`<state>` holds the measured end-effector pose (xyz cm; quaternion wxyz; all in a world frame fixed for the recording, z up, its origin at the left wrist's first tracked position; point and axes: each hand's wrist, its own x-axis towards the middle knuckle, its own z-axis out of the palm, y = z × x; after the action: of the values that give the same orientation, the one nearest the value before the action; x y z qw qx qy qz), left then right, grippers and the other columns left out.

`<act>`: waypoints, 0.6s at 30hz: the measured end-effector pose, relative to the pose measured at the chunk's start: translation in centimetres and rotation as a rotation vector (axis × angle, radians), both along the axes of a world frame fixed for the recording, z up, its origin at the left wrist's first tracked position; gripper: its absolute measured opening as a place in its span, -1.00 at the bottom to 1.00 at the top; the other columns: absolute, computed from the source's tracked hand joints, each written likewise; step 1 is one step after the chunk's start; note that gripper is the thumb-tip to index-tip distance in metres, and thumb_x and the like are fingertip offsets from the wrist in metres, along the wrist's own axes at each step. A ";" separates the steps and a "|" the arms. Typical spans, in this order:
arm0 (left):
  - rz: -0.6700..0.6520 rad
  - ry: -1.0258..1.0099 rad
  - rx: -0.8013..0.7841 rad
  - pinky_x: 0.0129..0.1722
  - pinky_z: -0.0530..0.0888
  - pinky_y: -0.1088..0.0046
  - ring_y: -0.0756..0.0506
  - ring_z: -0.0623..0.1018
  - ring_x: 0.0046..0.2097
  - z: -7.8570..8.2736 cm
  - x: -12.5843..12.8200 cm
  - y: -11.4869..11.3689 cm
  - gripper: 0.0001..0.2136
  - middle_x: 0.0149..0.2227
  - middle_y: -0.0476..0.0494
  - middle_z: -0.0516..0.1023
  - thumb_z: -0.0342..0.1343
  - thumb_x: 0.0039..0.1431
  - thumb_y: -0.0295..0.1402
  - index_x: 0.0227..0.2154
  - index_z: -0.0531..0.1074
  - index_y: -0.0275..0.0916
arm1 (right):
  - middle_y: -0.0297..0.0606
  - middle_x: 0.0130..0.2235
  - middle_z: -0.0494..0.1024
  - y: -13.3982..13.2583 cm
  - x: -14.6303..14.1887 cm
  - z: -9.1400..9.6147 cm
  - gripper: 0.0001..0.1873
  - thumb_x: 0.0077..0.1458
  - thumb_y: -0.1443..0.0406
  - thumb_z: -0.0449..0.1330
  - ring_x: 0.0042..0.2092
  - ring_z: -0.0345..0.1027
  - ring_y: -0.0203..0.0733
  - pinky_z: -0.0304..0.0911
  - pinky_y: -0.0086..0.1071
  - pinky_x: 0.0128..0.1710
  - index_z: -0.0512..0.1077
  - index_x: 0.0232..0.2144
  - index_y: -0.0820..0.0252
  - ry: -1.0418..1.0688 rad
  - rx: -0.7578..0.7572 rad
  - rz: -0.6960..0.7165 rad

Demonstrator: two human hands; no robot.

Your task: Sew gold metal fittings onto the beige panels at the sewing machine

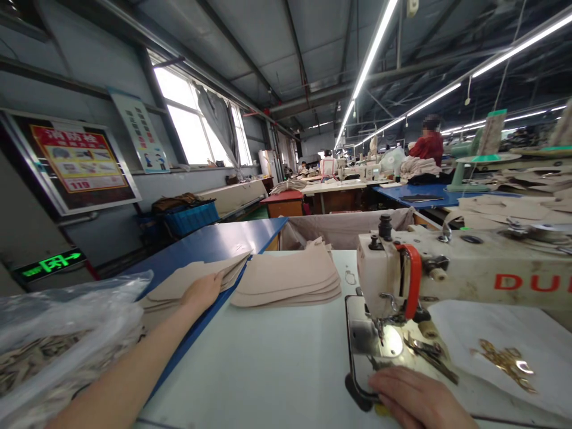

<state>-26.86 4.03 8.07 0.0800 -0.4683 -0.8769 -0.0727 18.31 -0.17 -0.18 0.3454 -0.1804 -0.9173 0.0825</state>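
My left hand reaches to a stack of beige fabric pieces on the blue table, its fingers closed at the edge of the upper pieces. Beside it, on the pale sewing table, lies a second stack of beige cut pieces. My right hand rests at the front of the sewing machine's metal plate, fingers stretched out and lying flat. Nothing shows in it, though its underside is hidden. Right behind that hand is the lit presser foot area, with no fabric visible under it.
Gold metal fittings lie on a white sheet at right, near metal scissors-like snips. A clear plastic bag of fabric pieces stands at left. Beyond the table hangs a cloth-lined bin. A person in red is farther back.
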 end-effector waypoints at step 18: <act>-1.077 0.484 0.297 -0.74 0.33 0.48 -0.10 0.55 -0.53 -10.3 25.6 -15.8 -0.77 -0.44 -0.19 0.63 -0.03 0.09 -0.53 -0.22 0.45 -0.30 | -0.22 0.00 0.48 -1.6 0.1 0.6 -0.64 0.13 0.30 0.12 -0.01 0.40 -0.18 0.30 -0.44 -0.01 0.41 0.00 0.10 -0.074 0.223 -0.004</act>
<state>-1.28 -11.82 -2.19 0.2936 -0.8330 -0.4543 -0.1161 18.42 -1.74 0.47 0.3295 -0.1455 -0.9325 -0.0274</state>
